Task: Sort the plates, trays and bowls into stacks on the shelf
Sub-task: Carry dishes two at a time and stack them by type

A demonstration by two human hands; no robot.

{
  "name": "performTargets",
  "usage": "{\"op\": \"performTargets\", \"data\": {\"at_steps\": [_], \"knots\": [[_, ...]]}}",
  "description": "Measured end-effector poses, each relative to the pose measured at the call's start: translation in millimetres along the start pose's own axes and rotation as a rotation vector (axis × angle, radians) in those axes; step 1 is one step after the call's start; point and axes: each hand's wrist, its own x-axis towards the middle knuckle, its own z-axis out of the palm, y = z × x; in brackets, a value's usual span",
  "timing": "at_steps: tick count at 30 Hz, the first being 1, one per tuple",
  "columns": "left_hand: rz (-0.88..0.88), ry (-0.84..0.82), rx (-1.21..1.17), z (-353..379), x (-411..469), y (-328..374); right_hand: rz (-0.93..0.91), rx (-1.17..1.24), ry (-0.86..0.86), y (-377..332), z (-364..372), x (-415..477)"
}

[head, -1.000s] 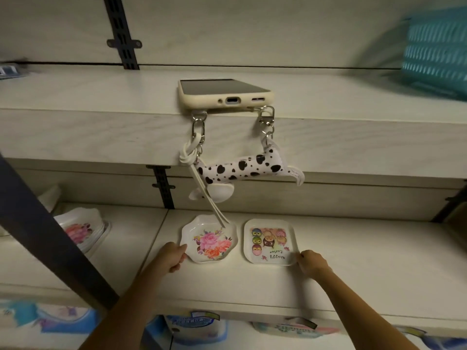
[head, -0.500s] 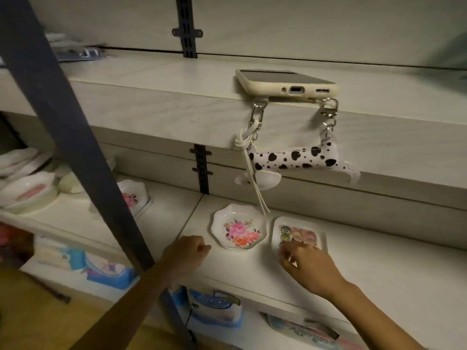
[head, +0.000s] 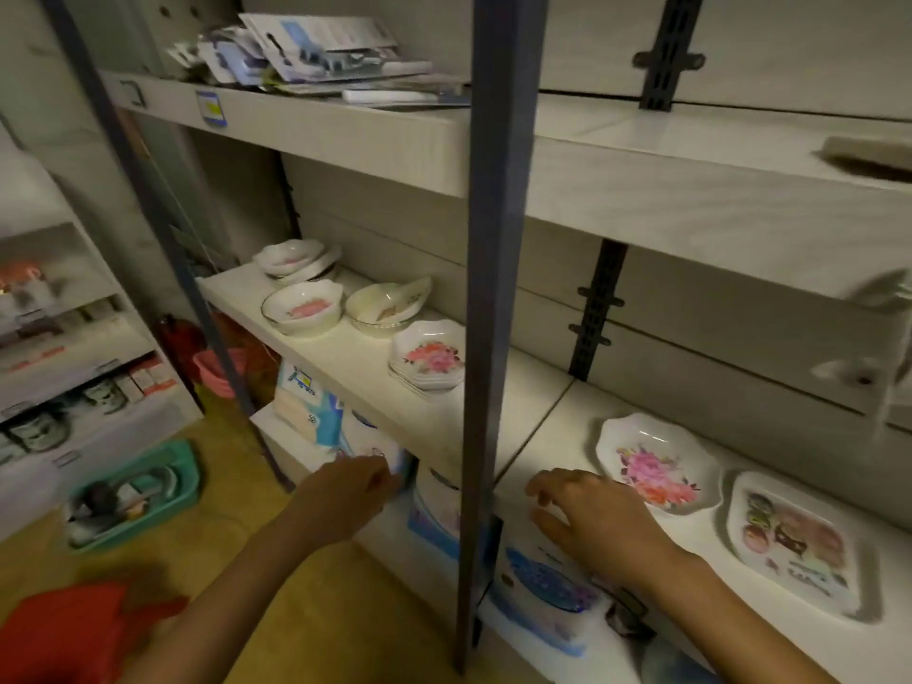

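Both forearms are showing bare from the lower frame edge to the wrists; no sleeve is reaching into view. The left hand and the right hand are showing bare, wearing no glove, ring, watch or band.

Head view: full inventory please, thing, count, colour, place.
Scalloped white dish with pink flowers: 1, middle shelf, right bay.
Square white tray with cartoon print: 1, just right of that dish.
Stack of white flowered dishes: 1 stack, left bay, beside the post.
White bowls: several, left bay, farther back; count unclear.
Dark grey upright post: 1, centre.
Packaged goods: pile, top shelf.
Teal basket: 1, floor, left.
Left hand: empty, below the shelf edge.
Right hand: open, empty, left of the flowered dish.
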Motion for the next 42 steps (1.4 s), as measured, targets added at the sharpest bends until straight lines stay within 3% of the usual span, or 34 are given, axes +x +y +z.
{"op": "performTargets", "data": {"at_steps": [10, 16, 23, 31, 36, 42], "knots": [[0.095, 0.065, 0.016, -63, 25, -137, 0.091, 0.081, 0.043, -124, 27, 98], [0.144, 0.073, 0.008, -96, 48, -184, 0.246, 0.072, 0.092, -153, 36, 152], [0.178, 0.069, -0.055, -120, 110, -218, 0.415, 0.076, 0.178, -145, 35, 206], [0.295, 0.004, -0.018, -149, 202, -221, 0.773, 0.158, 0.284, -100, 39, 277], [0.358, -0.012, 0.015, -156, 247, -218, 1.09, 0.164, 0.223, -66, 48, 301], [0.403, -0.111, 0.043, -164, 294, -224, 1.245, 0.1, 0.107, -52, 68, 313]]}}
